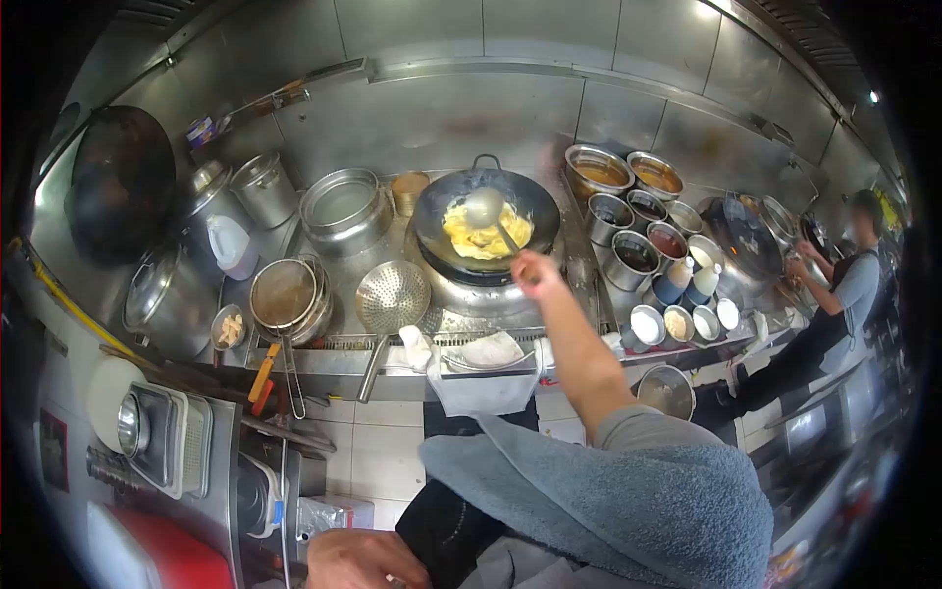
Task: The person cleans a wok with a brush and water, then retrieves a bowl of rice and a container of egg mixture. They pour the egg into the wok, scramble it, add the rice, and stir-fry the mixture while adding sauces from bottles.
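Right hand (533,273): fingers closed round the handle of a ladle (484,208), its bowl over yellow food (520,236) in the black wok (543,199). Long handle probably spares the hand the heat. Left hand (363,560) low at the waist, fingers bent; cannot tell whether they hold anything.

Perforated strainer (392,296) rests left of the wok, handle jutting past the front edge, presumably for easy grabbing. To the right, 4 tubs of pale stuff (678,323) and 2 squeeze bottles (675,282) (likely seasonings, set within right-hand reach).

Steel surface (343,275), crowded with pots; steel wall panels (442,118) behind, tiled floor (378,442) below. Another person (854,294) stands farther right, near a second wok (744,240).
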### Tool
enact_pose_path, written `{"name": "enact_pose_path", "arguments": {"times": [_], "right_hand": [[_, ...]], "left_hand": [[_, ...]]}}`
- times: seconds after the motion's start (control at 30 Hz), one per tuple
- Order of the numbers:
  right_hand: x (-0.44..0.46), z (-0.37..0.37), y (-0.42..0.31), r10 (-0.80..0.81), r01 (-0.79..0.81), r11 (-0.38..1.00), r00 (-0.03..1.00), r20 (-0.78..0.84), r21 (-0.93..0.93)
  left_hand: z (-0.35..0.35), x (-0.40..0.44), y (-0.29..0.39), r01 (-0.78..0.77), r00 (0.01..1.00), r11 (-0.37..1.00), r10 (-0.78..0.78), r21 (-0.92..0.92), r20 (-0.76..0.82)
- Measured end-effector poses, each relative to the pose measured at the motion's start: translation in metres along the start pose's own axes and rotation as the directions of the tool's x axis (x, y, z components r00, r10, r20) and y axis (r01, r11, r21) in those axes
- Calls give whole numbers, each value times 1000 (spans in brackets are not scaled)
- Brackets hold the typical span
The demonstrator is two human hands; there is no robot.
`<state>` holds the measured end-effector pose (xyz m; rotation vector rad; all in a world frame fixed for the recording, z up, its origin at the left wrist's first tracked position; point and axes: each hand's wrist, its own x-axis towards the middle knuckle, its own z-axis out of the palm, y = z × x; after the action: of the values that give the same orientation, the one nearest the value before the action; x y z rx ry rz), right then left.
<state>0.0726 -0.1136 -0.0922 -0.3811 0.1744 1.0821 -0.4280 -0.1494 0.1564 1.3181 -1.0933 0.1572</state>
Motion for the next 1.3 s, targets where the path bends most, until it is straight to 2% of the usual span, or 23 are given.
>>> {"name": "enact_pose_path", "arguments": {"times": [0.03, 0.1, 0.13, 0.23, 0.33, 0.4, 0.43, 0.47, 0.5, 0.57, 0.63, 0.67, 0.7, 0.73, 0.77, 0.83, 0.9, 1.0, 1.03, 1.13, 1.17, 1.2, 1.3], "right_hand": [[1, -1, 26, -303, 225, 781, 952, -38, -583], [0, -7, 74, -390, 181, 592, 917, -83, -785], [-14, -4, 83, -348, 145, 647, 930, -120, -748], [-79, 28, 58, -59, -42, 874, 980, -190, -484], [-32, 12, -29, 337, -338, 941, 937, -97, 6], [-4, -10, -13, 20, -56, 909, 996, -92, -413], [-4, -23, 5, -141, 55, 729, 987, -71, -682], [5, -42, 23, -140, 51, 650, 989, -54, -758], [-20, -29, 41, -209, 8, 629, 965, -160, -777], [-77, -6, 37, -78, -31, 753, 988, -135, -658], [-86, 5, -15, 164, -250, 875, 959, -231, -414], [-60, -5, -47, 304, -314, 926, 949, -79, -210], [-35, -11, -66, 401, -401, 916, 916, 14, -14], [-20, -17, -59, 253, -259, 939, 966, -57, -228], [-4, -18, -42, 90, -118, 891, 992, -84, -438], [-2, -42, 1, -91, 29, 661, 995, -42, -750], [-62, -8, 18, -98, -37, 721, 983, -155, -691], [-89, -5, -43, 280, -314, 881, 949, -144, -353], [-70, -10, -67, 349, -353, 916, 936, -56, -190], [-36, -20, -86, 333, -322, 865, 942, -39, -384], [-39, -16, -80, 137, -104, 487, 990, -41, -867], [-36, -7, -72, -28, 92, -119, 995, 96, -989], [-15, 1, -100, -23, 58, -136, 998, 62, -989]], "left_hand": [[3, -10, -10, -1, 1000, 1000, 1, 12, -5], [11, -27, -24, 21, 990, 990, -1, 139, -142], [31, -12, -18, 148, 872, 983, -77, 110, -483], [18, -53, -47, 103, 841, 988, -24, 118, -540], [12, -80, -84, 316, 467, 946, -83, 78, -880], [-6, -97, -115, 403, 266, 914, -172, -52, -948], [-10, -108, -136, 401, 260, 915, -166, -50, -951], [-13, -127, -153, 580, 57, 796, -250, -172, -966], [-19, -148, -167, 709, -156, 636, -279, -304, -947], [-10, -203, -204, 910, -164, 322, -299, -261, -940], [12, -235, -243, 717, -413, 436, -363, -544, -835], [29, -279, -275, 658, -430, 479, -394, -581, -812], [42, -266, -285, 708, -537, 280, -384, -649, -751], [66, -283, -303, 669, -611, 179, -420, -721, -671], [115, -410, -362, 795, -443, 76, -606, -602, -661], [188, -369, -326, 618, -348, 456, -571, -640, -744], [219, -330, -303, 494, -295, 618, -543, -612, -786], [197, -299, -309, 68, -883, 282, -430, -957, -189], [201, -299, -310, 53, -896, 203, -422, -978, -136], [222, -337, -322, 244, -822, 8, -528, -970, -211], [221, -343, -325, 266, -822, 2, -521, -964, -228], [214, -350, -328, 270, -829, 57, -493, -961, -262], [160, -333, -319, 180, -807, 590, -369, -787, -462]]}}
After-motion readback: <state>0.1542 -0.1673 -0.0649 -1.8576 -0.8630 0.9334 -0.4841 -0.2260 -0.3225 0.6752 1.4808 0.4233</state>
